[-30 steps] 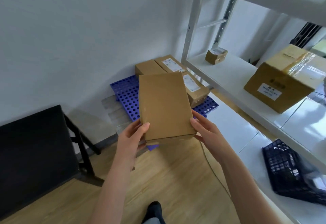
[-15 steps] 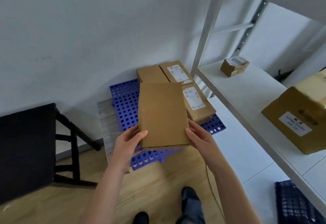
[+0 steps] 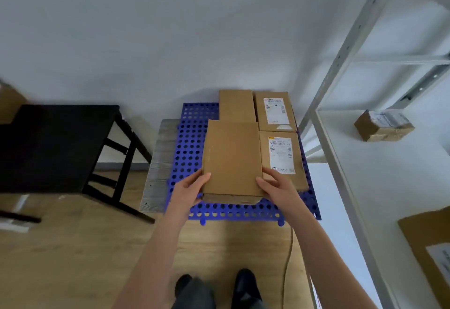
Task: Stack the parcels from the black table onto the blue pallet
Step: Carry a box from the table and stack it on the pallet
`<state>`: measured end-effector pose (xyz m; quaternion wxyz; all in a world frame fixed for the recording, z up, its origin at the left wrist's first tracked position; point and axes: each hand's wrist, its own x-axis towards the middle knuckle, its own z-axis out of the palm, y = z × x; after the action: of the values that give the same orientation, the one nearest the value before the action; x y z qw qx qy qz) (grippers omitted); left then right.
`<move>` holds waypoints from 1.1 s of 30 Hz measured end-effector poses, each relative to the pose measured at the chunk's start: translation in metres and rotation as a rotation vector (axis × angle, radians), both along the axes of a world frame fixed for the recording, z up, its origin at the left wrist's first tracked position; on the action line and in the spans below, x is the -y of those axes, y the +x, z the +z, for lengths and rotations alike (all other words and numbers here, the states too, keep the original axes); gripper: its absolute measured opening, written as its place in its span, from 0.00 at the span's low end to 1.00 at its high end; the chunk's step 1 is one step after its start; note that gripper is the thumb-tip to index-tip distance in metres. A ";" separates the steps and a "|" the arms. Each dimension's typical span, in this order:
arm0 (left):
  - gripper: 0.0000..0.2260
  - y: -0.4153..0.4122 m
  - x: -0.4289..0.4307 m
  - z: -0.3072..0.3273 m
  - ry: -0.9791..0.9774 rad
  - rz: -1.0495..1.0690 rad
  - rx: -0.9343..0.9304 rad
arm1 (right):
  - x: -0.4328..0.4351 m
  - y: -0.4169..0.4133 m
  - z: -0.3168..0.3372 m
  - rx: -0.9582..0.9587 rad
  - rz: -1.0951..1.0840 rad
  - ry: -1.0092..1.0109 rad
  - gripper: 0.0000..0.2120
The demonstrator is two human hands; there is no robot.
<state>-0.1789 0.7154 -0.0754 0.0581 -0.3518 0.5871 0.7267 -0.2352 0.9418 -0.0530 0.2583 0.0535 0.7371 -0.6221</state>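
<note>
One plain brown parcel (image 3: 232, 160) held flat over the front left of the blue pallet (image 3: 190, 143), left hand (image 3: 190, 188) gripping its near left corner, right hand (image 3: 275, 187) gripping the near right, three more parcels (image 3: 280, 157) already on the pallet right beside it, black table (image 3: 56, 145) off to the left, white shelving (image 3: 339, 60) on the right

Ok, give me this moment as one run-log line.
phase: placing | left hand: grips parcel | right hand: grips parcel | parcel: over blue pallet, contact unclear | pallet: three other parcels
</note>
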 end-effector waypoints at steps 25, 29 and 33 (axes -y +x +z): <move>0.33 -0.028 0.002 -0.080 -0.213 -0.201 0.073 | 0.068 -0.012 -0.066 -0.034 0.097 0.480 0.30; 0.32 -0.029 -0.004 -0.083 -0.294 -0.153 0.032 | 0.068 -0.014 -0.068 -0.089 0.141 0.551 0.33; 0.29 -0.034 -0.007 -0.082 -0.332 -0.140 -0.007 | 0.056 -0.013 -0.064 -0.321 0.134 0.516 0.30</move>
<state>-0.2127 0.7221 -0.1579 0.0475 -0.3122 0.7224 0.6152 -0.2477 0.8859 -0.1173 0.1570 -0.0302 0.9040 -0.3964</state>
